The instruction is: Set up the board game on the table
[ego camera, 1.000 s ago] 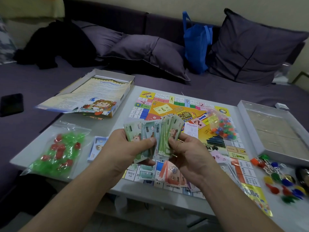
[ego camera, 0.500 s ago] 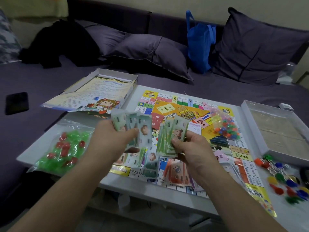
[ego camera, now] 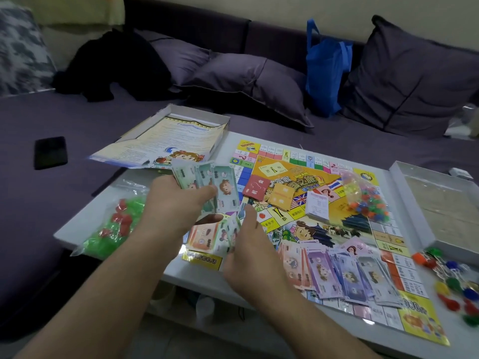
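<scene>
Here the left hand (ego camera: 178, 203) grips a fan of green play-money notes (ego camera: 210, 187) above the near-left part of the game board (ego camera: 311, 203), thumb curled over their faces. The right hand (ego camera: 248, 244), lower and just beside it, pinches a smaller bunch of notes (ego camera: 229, 234) against the board's near edge. The board lies flat on the white worktop (ego camera: 85, 229). Purple and pink notes (ego camera: 337, 270) are spread across its near side. A red card stack (ego camera: 258, 190), an orange one (ego camera: 281, 198) and a white one (ego camera: 317, 207) lie near its centre. A bag of green and red houses (ego camera: 114, 226) lies left of the hands; coloured pawns (ego camera: 456, 283) lie at the right.
</scene>
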Demonstrator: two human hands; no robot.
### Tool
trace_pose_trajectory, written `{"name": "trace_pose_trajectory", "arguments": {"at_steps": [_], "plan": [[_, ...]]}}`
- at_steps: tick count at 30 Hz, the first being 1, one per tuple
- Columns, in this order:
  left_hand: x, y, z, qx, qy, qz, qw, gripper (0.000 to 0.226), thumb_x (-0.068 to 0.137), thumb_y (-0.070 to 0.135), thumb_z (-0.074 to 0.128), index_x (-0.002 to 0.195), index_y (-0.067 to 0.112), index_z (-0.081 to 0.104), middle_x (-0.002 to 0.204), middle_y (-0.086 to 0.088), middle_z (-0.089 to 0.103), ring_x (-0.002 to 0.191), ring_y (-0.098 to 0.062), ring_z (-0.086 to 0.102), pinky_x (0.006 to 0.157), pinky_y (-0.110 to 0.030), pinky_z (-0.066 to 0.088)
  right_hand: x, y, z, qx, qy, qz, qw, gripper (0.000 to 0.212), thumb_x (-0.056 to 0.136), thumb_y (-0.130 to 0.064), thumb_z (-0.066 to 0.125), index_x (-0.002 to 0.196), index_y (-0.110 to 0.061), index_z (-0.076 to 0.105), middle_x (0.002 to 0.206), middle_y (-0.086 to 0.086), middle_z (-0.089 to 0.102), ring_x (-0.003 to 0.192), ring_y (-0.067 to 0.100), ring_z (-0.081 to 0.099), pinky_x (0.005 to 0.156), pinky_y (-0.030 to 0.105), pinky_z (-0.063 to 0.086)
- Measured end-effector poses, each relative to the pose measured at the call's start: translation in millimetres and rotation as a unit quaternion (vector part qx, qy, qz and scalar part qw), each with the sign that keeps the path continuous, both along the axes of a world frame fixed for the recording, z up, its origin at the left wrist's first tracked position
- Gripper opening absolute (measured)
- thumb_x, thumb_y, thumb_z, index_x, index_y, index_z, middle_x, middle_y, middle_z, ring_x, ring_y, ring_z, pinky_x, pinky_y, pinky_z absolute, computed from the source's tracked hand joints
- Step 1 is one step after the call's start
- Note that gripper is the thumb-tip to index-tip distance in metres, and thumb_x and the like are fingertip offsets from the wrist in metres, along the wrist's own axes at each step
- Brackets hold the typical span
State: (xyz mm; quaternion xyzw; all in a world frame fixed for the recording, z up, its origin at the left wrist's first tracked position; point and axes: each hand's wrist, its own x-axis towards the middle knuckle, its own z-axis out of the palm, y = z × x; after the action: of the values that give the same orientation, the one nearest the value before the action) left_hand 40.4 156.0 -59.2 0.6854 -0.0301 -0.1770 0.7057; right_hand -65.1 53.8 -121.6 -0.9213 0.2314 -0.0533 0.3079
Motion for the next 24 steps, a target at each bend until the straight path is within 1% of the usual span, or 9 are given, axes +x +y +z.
{"name": "trace_pose_trajectory", "arguments": {"at_steps": [2, 4, 7, 9, 12, 14, 17, 20, 24], "plan": [[-0.1, 1.0, 1.5, -0.010, 0.003, -0.001, 1.000, 0.010, 0.089, 0.001, 0.078, 0.090, 0.010, 0.075, 0.078, -0.005, 0.080, 0.069, -0.027, 0.079, 0.060, -0.041, 0.065, 3.6, 4.6, -0.1, -0.020, 0.032, 0.004, 0.999, 0.106, 0.091, -0.009, 0.067, 0.165, -0.021, -0.008, 0.147, 0.002, 0.047, 0.120, 0.021, 0.059, 0.085, 0.034, 0.057], [-0.9, 2.1, 4.2, -0.017, 0.005, -0.003, 1.000, 0.010, 0.089, 0.000, 0.078, 0.090, 0.009, 0.074, 0.079, -0.005, 0.080, 0.068, -0.026, 0.079, 0.057, -0.037, 0.064, 4.7, 5.8, -0.1, -0.005, 0.041, -0.012, 0.999, 0.101, 0.091, -0.008, 0.066, 0.165, -0.020, -0.001, 0.141, 0.001, 0.054, 0.117, 0.019, 0.062, 0.084, 0.035, 0.059], [-0.8, 3.9, 7.5, -0.027, 0.013, -0.005, 1.000, 0.010, 0.090, -0.001, 0.077, 0.090, 0.008, 0.073, 0.085, -0.007, 0.079, 0.068, -0.023, 0.079, 0.054, -0.033, 0.063, 5.2, -0.5, 5.2, 0.087, 0.004, -0.073, 0.994, 0.059, 0.092, -0.005, 0.062, 0.141, -0.025, 0.035, 0.112, -0.008, 0.064, 0.096, 0.009, 0.068, 0.065, 0.033, 0.062], [0.5, 4.9, 8.8, -0.025, 0.012, -0.002, 1.000, 0.009, 0.090, -0.001, 0.077, 0.094, 0.006, 0.072, 0.089, -0.008, 0.078, 0.068, -0.023, 0.079, 0.053, -0.032, 0.062, 7.1, -7.2, 12.0, 0.155, -0.019, -0.113, 0.981, 0.039, 0.094, -0.003, 0.057, 0.122, -0.027, 0.042, 0.102, -0.010, 0.064, 0.084, 0.008, 0.068, 0.052, 0.028, 0.058], [2.1, 6.8, 9.9, -0.025, 0.011, 0.001, 1.000, 0.010, 0.090, 0.001, 0.077, 0.097, 0.005, 0.071, 0.092, -0.010, 0.078, 0.071, -0.026, 0.079, 0.053, -0.031, 0.062, 14.0, -13.0, 15.6, 0.270, -0.038, -0.179, 0.945, 0.036, 0.095, -0.002, 0.055, 0.119, -0.026, 0.041, 0.103, -0.002, 0.065, 0.083, 0.018, 0.071, 0.052, 0.035, 0.060], [2.3, 7.5, 11.3, -0.029, 0.013, 0.002, 0.999, 0.010, 0.090, 0.001, 0.077, 0.097, 0.004, 0.070, 0.093, -0.011, 0.077, 0.071, -0.029, 0.079, 0.053, -0.031, 0.062, 18.5, -10.0, 12.8, 0.307, -0.047, -0.197, 0.930, 0.043, 0.093, 0.000, 0.054, 0.121, -0.028, 0.037, 0.103, 0.003, 0.067, 0.082, 0.024, 0.073, 0.051, 0.032, 0.054], [1.8, 7.1, 13.7, -0.041, 0.018, 0.005, 0.999, 0.010, 0.090, -0.001, 0.077, 0.096, 0.001, 0.070, 0.089, -0.011, 0.077, 0.069, -0.029, 0.078, 0.052, -0.031, 0.061, 24.7, -1.0, 8.7, 0.310, -0.083, -0.180, 0.930, 0.048, 0.093, 0.001, 0.054, 0.121, -0.031, 0.032, 0.103, 0.004, 0.068, 0.082, 0.025, 0.076, 0.050, 0.034, 0.056], [0.5, 5.5, 15.0, -0.050, 0.016, 0.005, 0.999, 0.009, 0.090, -0.002, 0.077, 0.092, 0.006, 0.071, 0.078, -0.005, 0.079, 0.067, -0.027, 0.078, 0.053, -0.034, 0.062, 30.4, 7.5, 6.0, 0.299, -0.078, -0.167, 0.936, 0.039, 0.097, 0.001, 0.055, 0.116, -0.027, 0.034, 0.103, 0.002, 0.063, 0.086, 0.024, 0.075, 0.055, 0.044, 0.064], [-1.0, 5.8, 15.5, -0.055, 0.017, 0.004, 0.998, 0.012, 0.089, -0.003, 0.077, 0.091, 0.007, 0.070, 0.083, -0.007, 0.078, 0.068, -0.027, 0.079, 0.053, -0.032, 0.062, 34.2, 11.4, -0.5, 0.228, -0.009, -0.139, 0.964, 0.035, 0.099, -0.010, 0.064, 0.119, -0.022, 0.038, 0.104, -0.002, 0.057, 0.093, 0.025, 0.071, 0.048, 0.030, 0.057]]}}
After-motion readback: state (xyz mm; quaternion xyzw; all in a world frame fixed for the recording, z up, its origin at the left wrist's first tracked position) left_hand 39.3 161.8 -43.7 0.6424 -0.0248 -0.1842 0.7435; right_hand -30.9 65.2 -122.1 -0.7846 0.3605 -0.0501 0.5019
